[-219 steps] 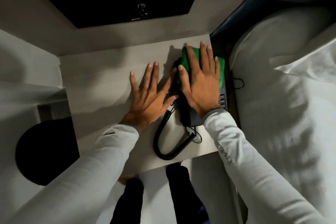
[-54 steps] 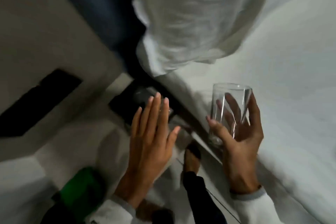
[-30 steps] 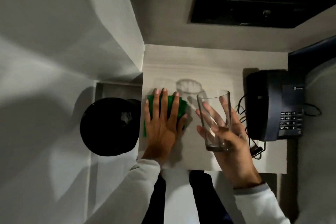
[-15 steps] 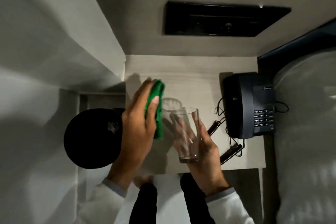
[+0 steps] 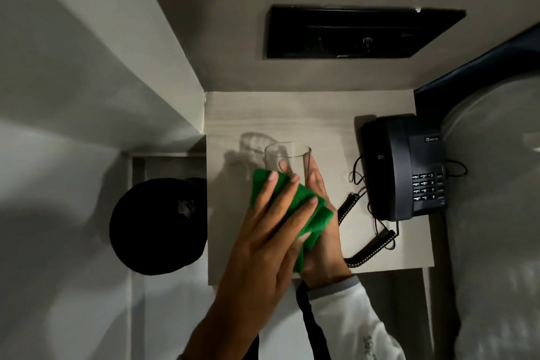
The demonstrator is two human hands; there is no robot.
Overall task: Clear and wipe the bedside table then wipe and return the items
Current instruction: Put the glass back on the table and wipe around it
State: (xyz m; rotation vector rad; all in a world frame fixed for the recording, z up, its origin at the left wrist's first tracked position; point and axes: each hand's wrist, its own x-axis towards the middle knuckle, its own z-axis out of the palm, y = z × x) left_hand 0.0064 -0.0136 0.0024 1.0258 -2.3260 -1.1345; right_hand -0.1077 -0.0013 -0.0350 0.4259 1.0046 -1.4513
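Over the pale wooden bedside table [image 5: 280,114] I hold a clear drinking glass [image 5: 287,159] in my right hand [image 5: 323,240], whose fingers wrap its lower part from the right. My left hand [image 5: 268,242] presses a folded green cloth [image 5: 304,207] against the glass's near side, covering most of it; only the rim and upper wall show. A dark corded telephone [image 5: 406,169] sits on the table's right side, its coiled cord [image 5: 368,248] trailing toward the front edge.
A round black bin [image 5: 157,228] stands on the floor left of the table. A black panel [image 5: 356,32] is set in the wall behind. The bed with white bedding [image 5: 493,213] lies along the right. A wall corner juts in at the table's left rear.
My left hand lifted the green cloth off the table and brought it onto the glass, which my right hand had carried in from the bed. The view swung back over the table.
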